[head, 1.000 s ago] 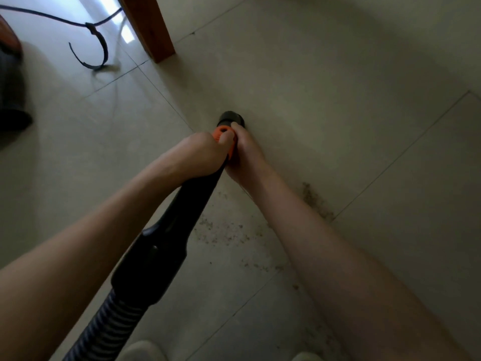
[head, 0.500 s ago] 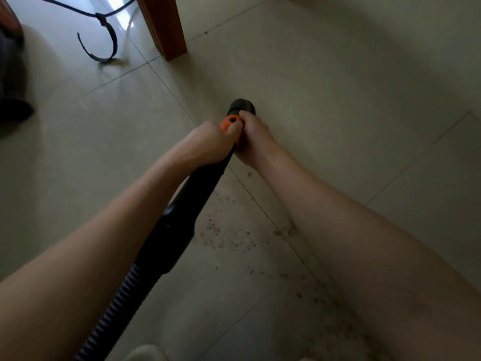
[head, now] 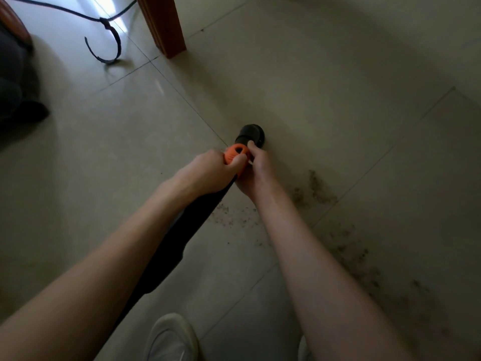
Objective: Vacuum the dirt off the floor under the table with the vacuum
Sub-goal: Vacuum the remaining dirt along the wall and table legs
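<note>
A black vacuum wand with an orange collar runs from bottom left toward the middle of the tiled floor. Its black round nozzle points down at the floor. My left hand grips the wand at the orange collar. My right hand holds the same spot from the right side, fingers curled around the collar. Brown dirt lies scattered on the tiles to the right of and behind the nozzle, with more dirt trailing toward the lower right beside my right forearm.
A wooden table leg stands at the top centre. A black power cord with a strap curls on the floor at top left. The dark vacuum body sits at the left edge. My white shoe is at the bottom.
The view has shifted and both hands with the nozzle now sit lower in frame, farther from the table leg. More of the dirt on the right shows. My grip on the collar is unchanged.
</note>
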The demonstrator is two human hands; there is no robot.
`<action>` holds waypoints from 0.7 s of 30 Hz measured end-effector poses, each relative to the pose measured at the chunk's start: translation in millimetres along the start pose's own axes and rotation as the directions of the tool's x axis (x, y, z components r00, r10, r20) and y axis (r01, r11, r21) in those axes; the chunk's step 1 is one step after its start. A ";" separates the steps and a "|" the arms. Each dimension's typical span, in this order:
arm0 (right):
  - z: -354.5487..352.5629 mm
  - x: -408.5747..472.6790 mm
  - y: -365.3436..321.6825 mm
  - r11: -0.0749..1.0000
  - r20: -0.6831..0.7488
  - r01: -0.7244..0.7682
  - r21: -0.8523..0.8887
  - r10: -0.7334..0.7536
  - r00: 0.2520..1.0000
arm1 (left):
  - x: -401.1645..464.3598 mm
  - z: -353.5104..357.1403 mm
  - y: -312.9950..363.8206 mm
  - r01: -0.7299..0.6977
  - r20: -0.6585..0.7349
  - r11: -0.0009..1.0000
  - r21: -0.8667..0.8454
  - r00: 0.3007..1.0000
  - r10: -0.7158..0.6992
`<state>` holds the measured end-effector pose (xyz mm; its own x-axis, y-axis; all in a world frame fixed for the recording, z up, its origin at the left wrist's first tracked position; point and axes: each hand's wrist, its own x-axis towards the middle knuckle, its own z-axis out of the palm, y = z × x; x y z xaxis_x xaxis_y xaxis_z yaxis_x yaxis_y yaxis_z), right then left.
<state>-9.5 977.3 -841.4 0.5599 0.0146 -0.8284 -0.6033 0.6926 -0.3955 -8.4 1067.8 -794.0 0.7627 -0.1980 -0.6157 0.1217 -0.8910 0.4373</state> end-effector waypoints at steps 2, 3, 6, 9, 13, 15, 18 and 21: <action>-6.3 -4.7 4.5 1.000 -0.013 0.000 0.030 0.000 1.000 | -4.9 3.7 0.1 -0.011 0.008 1.000 0.023 1.000 0.011; -8.5 -6.8 6.4 0.999 -0.016 -0.003 0.038 0.003 1.000 | -7.5 4.5 -0.4 -0.012 0.010 0.999 0.031 1.000 0.012; -10.5 -12.3 10.0 0.999 -0.014 -0.014 0.029 0.014 1.000 | -14.0 4.5 -5.2 0.000 0.009 0.999 0.036 1.000 0.000; -5.5 -15.6 11.4 1.000 0.023 -0.022 -0.003 0.022 1.000 | -17.5 2.7 -10.3 0.033 -0.008 0.999 0.017 0.999 -0.033; -0.3 -13.7 17.0 0.999 0.073 -0.023 -0.023 0.025 0.997 | -19.7 1.4 -11.7 0.058 -0.026 0.998 0.025 0.998 -0.058; -1.1 -12.1 20.1 1.000 0.076 -0.019 -0.010 0.020 0.997 | -20.4 2.7 -11.9 0.056 -0.027 0.998 0.026 0.998 -0.056; -5.9 -9.0 19.9 1.000 0.059 -0.006 -0.008 0.006 0.998 | -20.0 8.1 -10.5 0.078 -0.010 0.996 -0.047 0.997 -0.078; -12.3 -0.7 18.2 0.999 -0.007 0.035 0.015 -0.035 0.999 | -20.2 16.7 -6.2 0.091 0.035 0.982 -0.164 0.996 -0.087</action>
<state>-27.8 981.0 -852.9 0.5771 -0.0147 -0.8166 -0.5746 0.7031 -0.4188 -35.1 1070.5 -795.2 0.7263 -0.1343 -0.6741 0.2933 -0.8264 0.4806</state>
